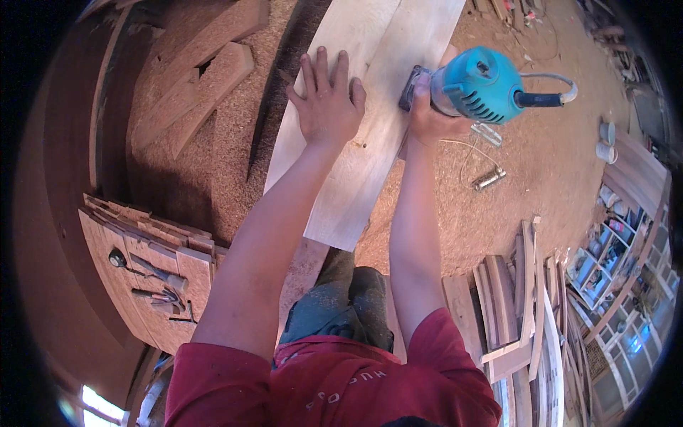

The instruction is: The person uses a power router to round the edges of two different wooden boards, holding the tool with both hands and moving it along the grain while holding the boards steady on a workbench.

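A pale wooden board [359, 185] runs lengthwise in front of me. My left hand [327, 107] lies flat on its top with the fingers spread. My right hand [434, 117] grips a teal power router [484, 85] at the board's right edge; its base sits against that edge, partly hidden by the hand. A cord rises from the black end of the router and loops to the right.
Timber offcuts [213, 92] lie among shavings at upper left. Hand tools [160, 274] rest on stacked panels at left. Planks [498, 299] stand at lower right. A metal cylinder [489, 179] lies on the ground; two buckets [606, 151] stand farther right.
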`<state>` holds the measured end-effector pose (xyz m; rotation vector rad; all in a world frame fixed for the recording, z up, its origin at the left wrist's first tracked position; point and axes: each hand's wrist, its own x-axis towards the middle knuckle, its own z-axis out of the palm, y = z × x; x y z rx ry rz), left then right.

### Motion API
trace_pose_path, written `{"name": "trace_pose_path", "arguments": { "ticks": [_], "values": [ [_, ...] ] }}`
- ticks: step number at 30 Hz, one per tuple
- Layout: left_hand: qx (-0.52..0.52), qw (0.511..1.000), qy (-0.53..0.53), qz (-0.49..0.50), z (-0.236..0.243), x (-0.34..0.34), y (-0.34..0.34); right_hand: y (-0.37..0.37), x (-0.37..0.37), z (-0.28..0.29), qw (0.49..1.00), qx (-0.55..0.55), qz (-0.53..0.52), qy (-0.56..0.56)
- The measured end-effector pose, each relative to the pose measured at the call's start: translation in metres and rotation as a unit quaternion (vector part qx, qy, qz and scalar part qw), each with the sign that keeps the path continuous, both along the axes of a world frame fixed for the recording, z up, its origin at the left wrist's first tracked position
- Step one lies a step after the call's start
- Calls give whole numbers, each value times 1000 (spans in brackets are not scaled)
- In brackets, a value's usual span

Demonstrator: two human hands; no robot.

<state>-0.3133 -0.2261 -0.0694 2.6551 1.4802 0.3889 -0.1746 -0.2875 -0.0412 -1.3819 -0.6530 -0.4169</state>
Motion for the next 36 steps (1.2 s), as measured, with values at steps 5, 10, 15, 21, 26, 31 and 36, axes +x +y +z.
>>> {"name": "trace_pose_path", "arguments": {
  "ticks": [5, 10, 15, 21, 26, 31, 36],
  "values": [
    [-6, 1000, 11, 0, 2, 3, 1, 11, 19, -2, 995, -33, -71, -54],
    [-3, 1000, 15, -4, 4, 2, 1, 22, 38, -8, 998, -41, -22, -34],
    [-5, 1000, 22, -9, 5, 3, 1, 37, 61, -10, 996, -53, -16, -71],
    [-29, 999, 31, -8, 7, 1, 2, 63, 81, -5, 997, 9, -15, -78],
    [-45, 999, 27, -13, 11, 5, 4, 75, 114, -23, 998, -20, 38, -51],
    [-58, 998, 33, -17, 12, 4, 6, 90, 129, -20, 994, -65, -18, -85],
    [-72, 997, 36, -13, 13, 1, 7, 116, 142, -13, 991, -33, -31, -122]
  ]
}}
